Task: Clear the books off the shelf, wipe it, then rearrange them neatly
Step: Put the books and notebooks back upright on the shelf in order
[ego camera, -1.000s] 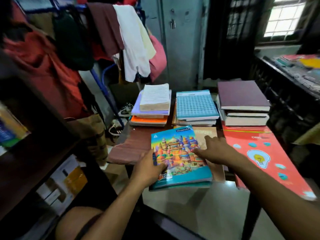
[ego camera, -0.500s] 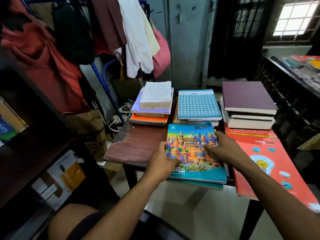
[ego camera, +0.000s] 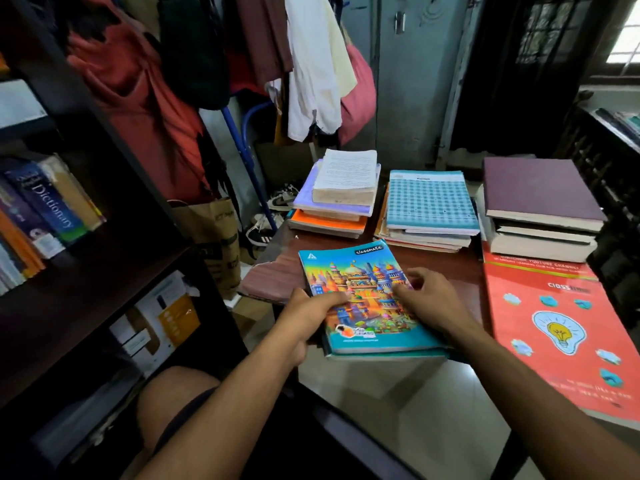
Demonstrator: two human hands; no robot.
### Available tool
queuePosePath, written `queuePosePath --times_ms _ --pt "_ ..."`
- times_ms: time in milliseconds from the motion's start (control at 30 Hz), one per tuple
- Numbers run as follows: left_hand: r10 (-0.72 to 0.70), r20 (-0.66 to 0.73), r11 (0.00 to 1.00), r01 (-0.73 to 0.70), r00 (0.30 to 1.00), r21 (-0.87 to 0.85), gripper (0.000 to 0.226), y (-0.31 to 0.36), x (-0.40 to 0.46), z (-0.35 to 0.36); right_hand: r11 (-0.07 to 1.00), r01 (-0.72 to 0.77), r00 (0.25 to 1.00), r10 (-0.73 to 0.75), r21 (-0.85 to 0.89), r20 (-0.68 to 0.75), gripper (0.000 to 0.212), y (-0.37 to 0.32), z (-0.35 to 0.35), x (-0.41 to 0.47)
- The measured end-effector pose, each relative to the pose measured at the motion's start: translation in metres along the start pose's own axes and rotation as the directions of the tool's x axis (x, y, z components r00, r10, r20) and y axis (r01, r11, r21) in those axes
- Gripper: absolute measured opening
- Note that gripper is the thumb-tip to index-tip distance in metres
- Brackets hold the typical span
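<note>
A colourful castle-cover notebook [ego camera: 363, 292] lies on top of a thin stack at the near edge of the brown table [ego camera: 277, 275]. My left hand [ego camera: 304, 317] grips the stack's left edge, thumb on the cover. My right hand [ego camera: 429, 299] rests on the cover's right side with fingers spread flat. Behind stand three book piles: one topped by a coverless white book [ego camera: 346, 181], one by a blue checked notebook [ego camera: 429, 202], one by a maroon hardback [ego camera: 536, 192]. A large red lightbulb book [ego camera: 561, 327] lies at the right. The dark shelf [ego camera: 90, 278] at the left holds a dictionary [ego camera: 48, 202].
Clothes [ego camera: 304, 64] hang on a rack behind the table. A brown paper bag [ego camera: 214, 233] and shoes [ego camera: 277, 202] sit on the floor between shelf and table. Boxes [ego camera: 159, 323] fill the lower shelf. A dark rack with books [ego camera: 616, 133] stands far right.
The notebook stack has slid farther onto the table and a little left, both hands moving with it. The camera has swung left, so the shelf's dictionary is in view.
</note>
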State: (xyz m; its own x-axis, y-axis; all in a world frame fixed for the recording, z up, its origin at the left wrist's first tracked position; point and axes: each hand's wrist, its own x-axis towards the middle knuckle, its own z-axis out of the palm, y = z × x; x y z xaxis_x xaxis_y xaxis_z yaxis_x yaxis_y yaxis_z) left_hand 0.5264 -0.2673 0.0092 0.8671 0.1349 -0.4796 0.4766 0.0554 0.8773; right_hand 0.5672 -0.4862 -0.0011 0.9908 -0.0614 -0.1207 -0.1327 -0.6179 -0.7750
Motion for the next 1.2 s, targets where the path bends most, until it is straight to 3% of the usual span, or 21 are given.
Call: queuePosePath --times_ms 67,200,367,433,533,700,800,867,933,967,1033,1133,1200 --pt "-0.025 0.017 0.999 0.026 1.0 -0.03 0.045 0.008 -0.008 -0.005 1.0 -0.007 0.997 0.005 0.023 0.078 0.031 -0.01 0.006 -0.003" --pt "0.061 -0.024 0.99 -0.064 0.998 -0.126 0.038 0.004 -0.027 -0.037 0.974 -0.013 0.978 -0.034 0.225 0.206 0.023 -0.04 0.032 -0.019" --pt "0.245 -0.191 0.919 -0.29 0.951 -0.266 0.049 -0.011 -0.062 -0.118 0.916 0.135 0.913 -0.263 0.377 0.311 0.046 -0.085 0.094 -0.033" --pt "0.279 -0.295 0.871 -0.37 0.914 -0.323 0.049 -0.015 -0.084 -0.173 0.884 0.192 0.837 -0.374 0.426 0.4 0.054 -0.126 0.133 -0.038" --pt "0.327 -0.417 0.784 -0.489 0.848 -0.381 0.068 -0.022 -0.114 -0.248 0.832 0.27 0.707 -0.513 0.484 0.487 0.061 -0.193 0.191 -0.054" --pt "0.358 -0.626 0.727 -0.628 0.693 -0.279 0.065 -0.036 -0.156 -0.363 0.737 0.42 0.516 -0.674 0.529 0.529 0.055 -0.292 0.289 -0.091" --pt "0.3 -0.731 0.825 -0.552 0.613 -0.125 0.066 -0.051 -0.161 -0.42 0.72 0.534 0.393 -0.676 0.444 0.624 0.074 -0.322 0.341 -0.109" --pt "0.251 -0.737 0.92 -0.392 0.627 -0.02 0.064 -0.065 -0.159 -0.445 0.705 0.626 0.322 -0.622 0.332 0.713 0.081 -0.327 0.366 -0.118" --pt "0.201 -0.745 0.977 -0.189 0.636 0.102 0.061 -0.073 -0.157 -0.46 0.68 0.691 0.331 -0.6 0.246 0.728 0.092 -0.327 0.381 -0.125" --pt "0.219 -0.766 0.968 -0.038 0.605 0.247 0.061 -0.076 -0.156 -0.467 0.687 0.686 0.352 -0.603 0.241 0.715 0.095 -0.326 0.382 -0.126" --pt "0.333 -0.773 0.84 0.202 0.54 0.503 0.061 -0.078 -0.154 -0.478 0.727 0.637 0.407 -0.598 0.255 0.691 0.091 -0.325 0.384 -0.124" --pt "0.413 -0.749 0.851 0.075 0.518 0.52 0.056 -0.09 -0.148 -0.478 0.807 0.523 0.484 -0.545 0.273 0.685 0.097 -0.322 0.384 -0.115" --pt "0.442 -0.766 0.871 -0.02 0.468 0.49 0.053 -0.101 -0.143 -0.478 0.825 0.481 0.499 -0.535 0.295 0.681 0.092 -0.319 0.382 -0.113"
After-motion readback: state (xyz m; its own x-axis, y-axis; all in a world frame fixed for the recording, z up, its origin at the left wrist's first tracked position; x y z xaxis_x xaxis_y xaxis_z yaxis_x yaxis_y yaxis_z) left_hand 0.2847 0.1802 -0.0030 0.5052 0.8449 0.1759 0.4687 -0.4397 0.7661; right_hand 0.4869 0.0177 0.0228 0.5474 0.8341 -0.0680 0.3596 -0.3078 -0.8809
